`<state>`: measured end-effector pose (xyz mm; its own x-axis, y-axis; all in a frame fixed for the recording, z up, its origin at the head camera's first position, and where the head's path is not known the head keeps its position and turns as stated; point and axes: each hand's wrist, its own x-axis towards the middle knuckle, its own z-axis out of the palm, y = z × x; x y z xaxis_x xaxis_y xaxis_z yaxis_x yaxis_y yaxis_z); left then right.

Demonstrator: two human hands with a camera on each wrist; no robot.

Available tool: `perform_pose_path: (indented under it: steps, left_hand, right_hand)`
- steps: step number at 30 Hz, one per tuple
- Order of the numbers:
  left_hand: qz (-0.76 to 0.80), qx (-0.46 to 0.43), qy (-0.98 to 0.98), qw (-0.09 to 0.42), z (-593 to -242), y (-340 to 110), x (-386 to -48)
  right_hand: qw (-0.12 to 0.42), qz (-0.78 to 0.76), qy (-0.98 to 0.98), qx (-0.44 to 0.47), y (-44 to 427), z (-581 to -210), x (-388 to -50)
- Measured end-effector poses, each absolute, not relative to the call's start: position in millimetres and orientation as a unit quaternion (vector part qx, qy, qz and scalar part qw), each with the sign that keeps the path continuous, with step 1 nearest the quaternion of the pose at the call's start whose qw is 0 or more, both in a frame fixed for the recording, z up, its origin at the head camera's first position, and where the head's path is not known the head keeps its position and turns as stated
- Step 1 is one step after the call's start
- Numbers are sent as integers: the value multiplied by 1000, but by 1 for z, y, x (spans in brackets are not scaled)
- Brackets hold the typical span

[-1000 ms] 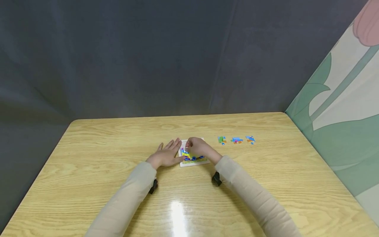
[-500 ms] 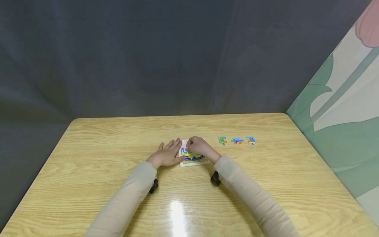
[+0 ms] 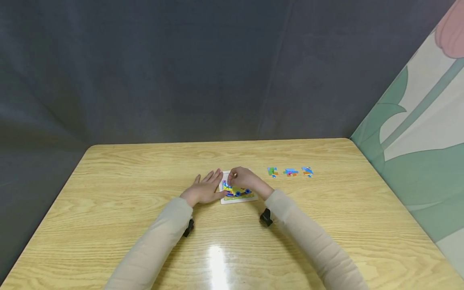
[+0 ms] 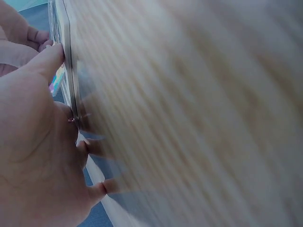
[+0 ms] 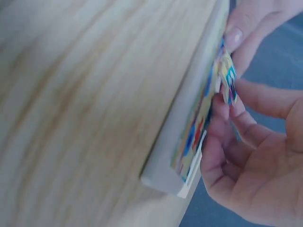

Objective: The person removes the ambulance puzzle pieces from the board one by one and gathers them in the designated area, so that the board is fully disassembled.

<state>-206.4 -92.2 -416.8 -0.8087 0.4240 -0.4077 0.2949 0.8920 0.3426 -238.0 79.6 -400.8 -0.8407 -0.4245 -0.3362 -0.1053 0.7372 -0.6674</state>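
A jigsaw puzzle board with a white frame [image 3: 239,201] and a colourful vehicle picture lies on the table between both hands. My left hand [image 3: 204,192] lies spread along its left side, the thumb reaching onto the board's edge. Over the upper part of the board is my right hand [image 3: 246,179], covering some of the picture. In the right wrist view its thumb and fingers pinch a small puzzle piece [image 5: 229,81], tilted up from the board and close to the left thumb. The left wrist view shows the left hand [image 4: 33,142] against the board's edge.
Several loose puzzle pieces lie in a row right of the board: a green and blue piece [image 3: 272,172], a blue and pink piece [image 3: 291,172] and a blue and orange piece [image 3: 307,171]. A dark curtain [image 3: 181,72] hangs behind the wooden table [image 3: 127,201].
My right hand has shifted very slightly over the board, and a little more of the picture under its fingers shows. The left hand stays in place.
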Motion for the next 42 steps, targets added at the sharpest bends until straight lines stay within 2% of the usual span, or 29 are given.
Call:
perform_pose_path:
  steps: [7,19,27,42]
  left_hand:
    - [138,188,941,244,-417,-92,-206]
    - [136,185,942,244,-418,-92,-207]
    - [141,186,941,246,-419,-93,-207]
    - [146,193,939,246,-416,-92,-204]
  right_hand:
    - [247,-356,884,-178,89,-398,-240]
    - [244,-407,868,-149,114,-385,-243]
    - [265,-429,851,-146,138,-382,-245]
    - [250,-417,863,-136,181,-379,-247]
